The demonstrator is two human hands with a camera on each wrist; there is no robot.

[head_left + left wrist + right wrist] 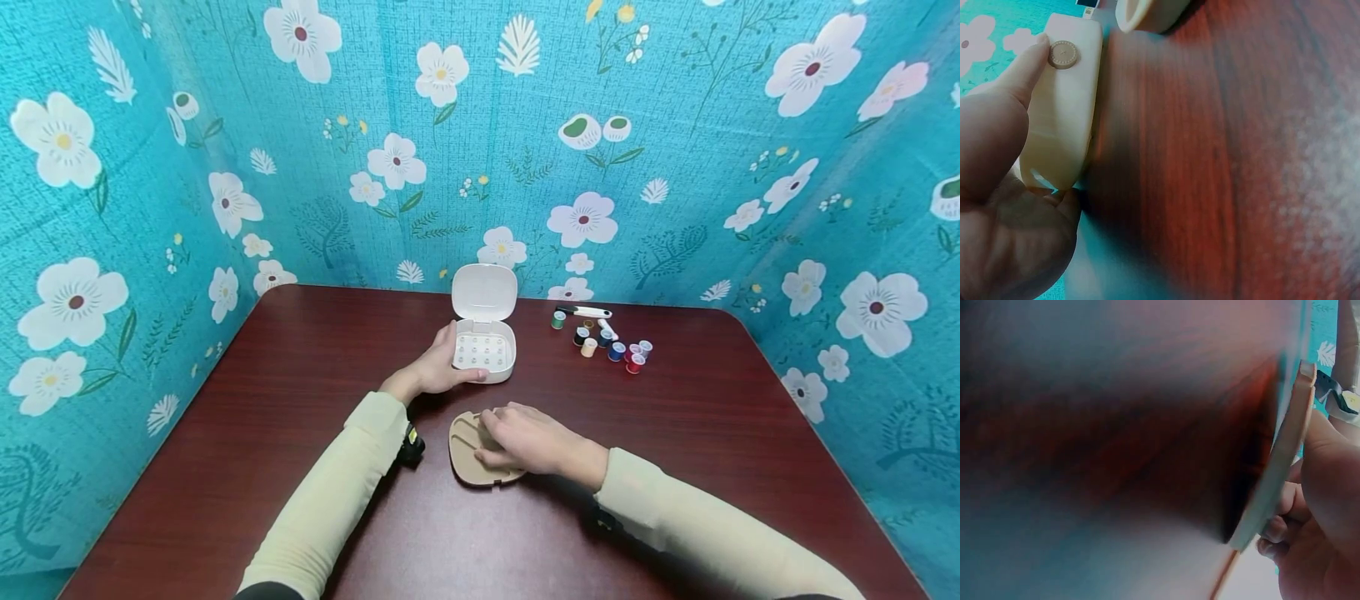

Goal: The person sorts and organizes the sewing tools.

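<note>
A small white sewing box (pixel 485 377) stands on the table with its lid (pixel 484 292) raised. Rows of small pegs line the inside. My left hand (pixel 437 364) grips the box by its left side, thumb along the front; the left wrist view shows a round tan button (pixel 1063 55) beside the thumb. Nearer to me is a rounded tan tray (pixel 465 475) with divided compartments. My right hand (pixel 528 437) holds it from above, fingers curled into it. In the right wrist view those fingers bend behind the tray's edge (pixel 1272 481). Whether the tray touches the table I cannot tell.
Behind and right of the box lie several thread spools, among them a green spool (pixel 558 319), a cream spool (pixel 588 347) and a red spool (pixel 635 363). A black-and-white slim tool (pixel 588 312) lies beside them. Flowered blue cloth (pixel 480 150) hangs around the dark red table (pixel 337 333).
</note>
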